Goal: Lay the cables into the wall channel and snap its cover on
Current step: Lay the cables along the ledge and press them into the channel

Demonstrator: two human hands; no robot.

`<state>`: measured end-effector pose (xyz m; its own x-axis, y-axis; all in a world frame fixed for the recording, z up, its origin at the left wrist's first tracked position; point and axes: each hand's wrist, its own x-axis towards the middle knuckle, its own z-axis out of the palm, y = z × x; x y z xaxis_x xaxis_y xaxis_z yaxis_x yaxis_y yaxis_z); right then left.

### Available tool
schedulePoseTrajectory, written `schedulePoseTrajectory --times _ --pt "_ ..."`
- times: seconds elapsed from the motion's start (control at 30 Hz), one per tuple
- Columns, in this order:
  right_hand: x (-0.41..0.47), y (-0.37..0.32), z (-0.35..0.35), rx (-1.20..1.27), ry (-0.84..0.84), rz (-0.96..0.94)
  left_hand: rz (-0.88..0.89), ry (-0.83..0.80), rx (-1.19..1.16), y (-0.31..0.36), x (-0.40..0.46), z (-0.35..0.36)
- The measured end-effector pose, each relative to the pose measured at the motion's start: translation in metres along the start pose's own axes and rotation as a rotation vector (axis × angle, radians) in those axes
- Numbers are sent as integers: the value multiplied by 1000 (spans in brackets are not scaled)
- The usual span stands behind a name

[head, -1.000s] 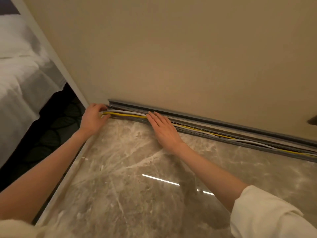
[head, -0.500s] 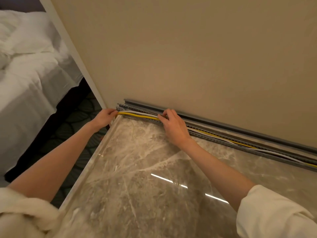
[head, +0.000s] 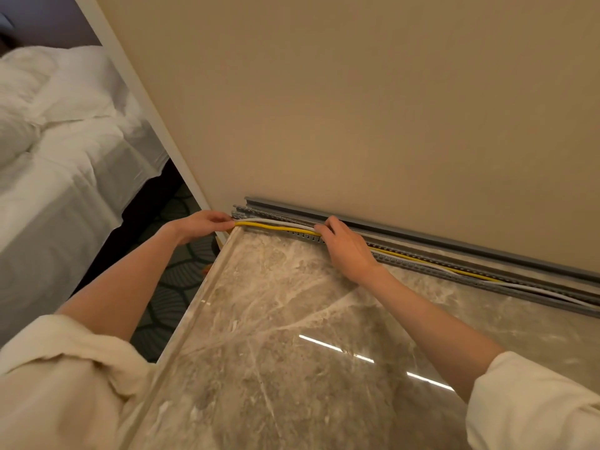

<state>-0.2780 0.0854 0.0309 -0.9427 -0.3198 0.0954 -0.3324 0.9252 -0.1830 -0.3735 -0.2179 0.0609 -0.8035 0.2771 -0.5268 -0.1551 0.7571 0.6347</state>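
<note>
- Both hands had shifted slightly along the cables since half a second earlier: the left hand (head: 203,224) had closed in on the very end of the run, and the right hand (head: 345,246) had slid a little further along the channel.
- Two thin round cables, one yellow (head: 276,228) and one white (head: 276,221), lay lengthwise in the long grey slotted plastic channel (head: 428,258) at the foot of the beige wall (head: 357,108); to the right they sat down inside it, while between the hands they bowed slightly above its toothed front edge.
- Left grip was pinched shut on the yellow cable's end, probably to keep it taut and lined up with the channel mouth.
- Right grip was curled with fingertips pressing down on the cables at the channel's edge, seemingly to seat them; whether it clasped them I could not tell.
- A long grey plastic cover strip (head: 454,243) rested between the channel and the wall, not yet snapped on, likely parked there within reach.
- Polished brown marble desk (head: 292,352) carried the channel along its back edge; its bare surface left free room for the forearms.
- Left end was tight: the channel stopped just at the desk's corner, beyond which the dark patterned carpet (head: 172,280) dropped away, with a white-sheeted bed (head: 65,157) well apart.
</note>
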Motion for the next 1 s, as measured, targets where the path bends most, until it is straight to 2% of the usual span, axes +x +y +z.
schedulePoseTrajectory --times 0.27,0.4,0.53,0.6,1.0 --pt "0 5 0 48 0 -11 199 154 275 13 0 -25" --pt "0 6 -2 24 -31 -44 287 182 391 32 -3 -37" --pt "0 7 -6 15 -41 -59 367 376 549 43 5 -34" --pt "1 7 -7 16 -59 -65 404 421 608 41 7 -29" --pt "1 8 -5 7 -63 -63 322 320 591 25 10 -20"
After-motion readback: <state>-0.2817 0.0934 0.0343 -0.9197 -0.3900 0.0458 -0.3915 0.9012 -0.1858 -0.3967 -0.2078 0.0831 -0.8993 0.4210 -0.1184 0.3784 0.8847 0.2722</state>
